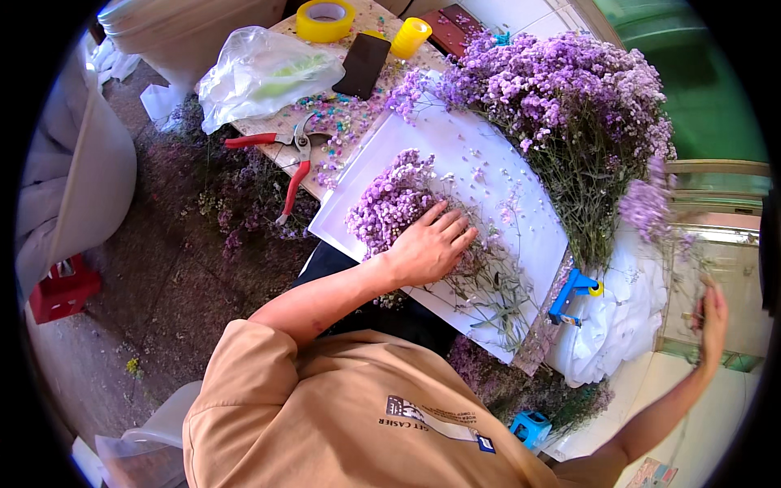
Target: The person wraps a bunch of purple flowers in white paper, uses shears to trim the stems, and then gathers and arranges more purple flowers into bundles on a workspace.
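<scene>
Where the person's tan T-shirt (358,407) fills the near edge of the view, the bare left forearm crosses to a white board (533,232). On it, the left hand (431,244) lies across a bunch of small purple flowers (390,199), its grip released, fingers extended over the stems just below the blooms. The bunch rests on the board, heads toward the person's left, leafy stems spreading right. Well out to the right, the right hand (712,317) has its grip closed on the stems of a flower sprig (647,207), blurred, its purple head upward. Between the hands, a blue tape dispenser (572,293) stands at the board's right edge, near white plastic wrapping (618,325). Beyond, a larger purple bunch (561,89) overlaps the board's far side. Left of the board, red-handled pruning shears (303,140) lie spread on the tabletop (268,126), handles jutting past its edge. Farther off are a clear plastic bag (260,73), a dark phone (362,65) and a wide yellow tape roll (325,37).
</scene>
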### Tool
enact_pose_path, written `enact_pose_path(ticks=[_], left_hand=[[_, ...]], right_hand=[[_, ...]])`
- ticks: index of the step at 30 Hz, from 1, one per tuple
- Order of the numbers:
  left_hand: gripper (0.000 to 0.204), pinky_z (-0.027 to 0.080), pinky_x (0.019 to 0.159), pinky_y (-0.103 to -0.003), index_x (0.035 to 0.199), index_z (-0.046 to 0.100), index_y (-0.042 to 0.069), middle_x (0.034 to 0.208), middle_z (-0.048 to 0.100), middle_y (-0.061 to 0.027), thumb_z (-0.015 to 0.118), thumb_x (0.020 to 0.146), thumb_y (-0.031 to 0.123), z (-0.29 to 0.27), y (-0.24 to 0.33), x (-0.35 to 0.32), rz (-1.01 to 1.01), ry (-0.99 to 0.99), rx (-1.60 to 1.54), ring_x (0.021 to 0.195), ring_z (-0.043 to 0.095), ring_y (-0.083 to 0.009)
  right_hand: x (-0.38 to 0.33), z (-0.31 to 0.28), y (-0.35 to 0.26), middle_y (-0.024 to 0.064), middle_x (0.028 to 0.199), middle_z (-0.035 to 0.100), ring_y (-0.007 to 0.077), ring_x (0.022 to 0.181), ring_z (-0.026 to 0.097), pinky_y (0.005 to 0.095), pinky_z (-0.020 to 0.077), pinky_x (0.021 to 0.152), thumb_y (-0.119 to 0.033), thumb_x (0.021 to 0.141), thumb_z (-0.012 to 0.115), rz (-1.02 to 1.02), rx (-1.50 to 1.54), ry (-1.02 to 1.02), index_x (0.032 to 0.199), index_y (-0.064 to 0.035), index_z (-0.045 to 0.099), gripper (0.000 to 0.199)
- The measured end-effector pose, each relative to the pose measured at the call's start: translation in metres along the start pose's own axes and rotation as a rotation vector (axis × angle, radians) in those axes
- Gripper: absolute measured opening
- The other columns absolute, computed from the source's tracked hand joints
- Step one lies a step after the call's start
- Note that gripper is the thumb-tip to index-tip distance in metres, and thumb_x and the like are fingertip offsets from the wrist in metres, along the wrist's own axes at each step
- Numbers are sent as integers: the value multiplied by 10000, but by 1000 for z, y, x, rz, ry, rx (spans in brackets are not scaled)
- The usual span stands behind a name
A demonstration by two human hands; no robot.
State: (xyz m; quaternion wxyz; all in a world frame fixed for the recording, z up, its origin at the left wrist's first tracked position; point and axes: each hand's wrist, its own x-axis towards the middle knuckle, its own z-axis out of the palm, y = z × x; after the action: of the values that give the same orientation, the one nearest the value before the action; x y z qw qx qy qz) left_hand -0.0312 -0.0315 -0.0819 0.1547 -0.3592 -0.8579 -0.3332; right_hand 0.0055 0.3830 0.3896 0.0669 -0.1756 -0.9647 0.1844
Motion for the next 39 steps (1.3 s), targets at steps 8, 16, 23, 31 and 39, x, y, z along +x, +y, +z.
enact_pose_path(ticks=[8,16,23,31,39], left_hand=[[502,335,1194,-512,1298,602,-1,1349,604,-195,673,893,288,3,-5,-2,15,71,-60,1332,526,-352],[429,528,960,-449,1194,638,-16,1211,631,-174,672,864,256,2,-3,-15,-41,98,-189,1125,634,-349],[251,555,762,-445,1044,656,14,902,675,-125,641,816,117,-31,-3,-4,-144,49,-349,845,684,-324],[364,509,953,-409,1146,663,16,1159,685,-112,648,797,120,-19,-11,-16,-176,60,-253,1127,642,-291],[331,490,992,-384,1115,687,33,1164,691,-97,647,804,137,-19,-15,-16,-110,75,-215,1156,632,-259]], right_hand=[[-15,248,-9,24,881,679,125,639,609,285,480,506,-371,1026,583,-65,510,-380,1111,-47,668,346],[-9,446,7,16,791,590,153,583,542,297,471,461,-199,1053,582,286,402,-1044,1192,-36,635,221],[-3,436,2,16,745,565,146,574,548,332,526,440,-228,1039,595,239,235,-1002,1105,-48,633,196],[-8,361,-22,68,665,587,183,517,567,315,492,433,-385,948,689,37,631,-739,1193,61,652,510],[-21,344,-6,91,805,657,222,687,648,361,541,615,-181,1039,567,-600,111,-116,1292,-4,650,319]])
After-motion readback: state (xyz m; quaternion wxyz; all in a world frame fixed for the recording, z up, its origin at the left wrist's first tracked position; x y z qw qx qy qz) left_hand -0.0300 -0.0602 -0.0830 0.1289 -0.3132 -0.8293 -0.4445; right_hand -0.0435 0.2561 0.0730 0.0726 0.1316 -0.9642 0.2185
